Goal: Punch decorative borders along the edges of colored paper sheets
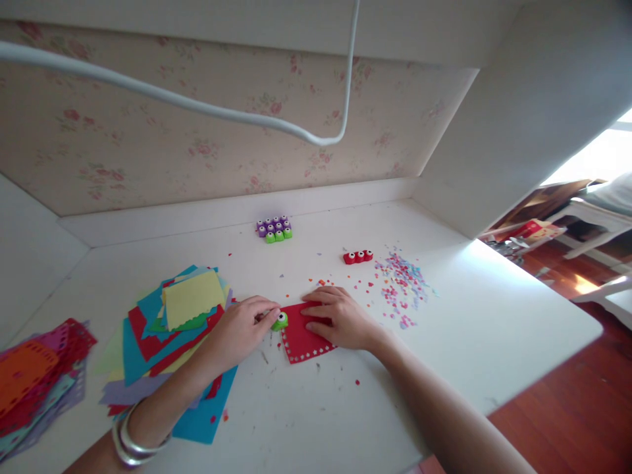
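Observation:
A red sheet of paper lies on the white table, with small punched shapes along its left and near edges. My left hand has its fingers closed on a small green craft punch, which sits at the sheet's left edge. The punch has a white top with a dark star-like mark. My right hand rests with spread fingers on the right part of the red paper, pressing it flat and covering some of it.
A pile of coloured paper lies left, partly under my left forearm. Punched sheets lie at far left. Purple and green punches stand at the back, with red punches nearer. Confetti is scattered right. A white cable hangs above.

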Available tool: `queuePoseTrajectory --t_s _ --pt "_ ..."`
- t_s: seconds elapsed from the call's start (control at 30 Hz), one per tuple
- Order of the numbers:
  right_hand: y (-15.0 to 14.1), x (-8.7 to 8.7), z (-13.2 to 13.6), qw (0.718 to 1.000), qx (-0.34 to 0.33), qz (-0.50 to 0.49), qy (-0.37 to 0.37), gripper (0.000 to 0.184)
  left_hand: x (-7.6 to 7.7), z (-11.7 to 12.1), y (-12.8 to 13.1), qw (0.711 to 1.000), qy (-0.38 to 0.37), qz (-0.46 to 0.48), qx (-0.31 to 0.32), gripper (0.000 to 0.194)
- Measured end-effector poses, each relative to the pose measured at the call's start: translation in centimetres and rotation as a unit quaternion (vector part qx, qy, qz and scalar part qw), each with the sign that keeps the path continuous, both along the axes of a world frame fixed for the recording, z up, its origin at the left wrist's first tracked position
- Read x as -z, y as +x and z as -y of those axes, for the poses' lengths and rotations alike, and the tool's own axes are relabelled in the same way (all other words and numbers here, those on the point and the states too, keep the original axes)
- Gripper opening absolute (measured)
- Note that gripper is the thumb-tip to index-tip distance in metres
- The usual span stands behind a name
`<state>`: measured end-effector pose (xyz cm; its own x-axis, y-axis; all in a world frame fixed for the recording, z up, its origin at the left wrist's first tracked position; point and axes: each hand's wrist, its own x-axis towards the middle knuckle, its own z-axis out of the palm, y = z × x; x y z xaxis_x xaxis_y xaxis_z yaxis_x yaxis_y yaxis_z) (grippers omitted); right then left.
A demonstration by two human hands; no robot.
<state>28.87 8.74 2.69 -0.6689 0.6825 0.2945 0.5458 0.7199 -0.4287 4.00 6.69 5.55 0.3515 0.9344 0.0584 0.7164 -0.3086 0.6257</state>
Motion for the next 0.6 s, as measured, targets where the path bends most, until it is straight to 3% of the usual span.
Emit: queuePoseTrajectory --t_s 0.6 --pt "0.03 0.16 -0.02 1.0 0.003 -0.01 0.005 0.023 0.11 0.1 0.27 1.0 -0.013 0.002 0.024 0.029"
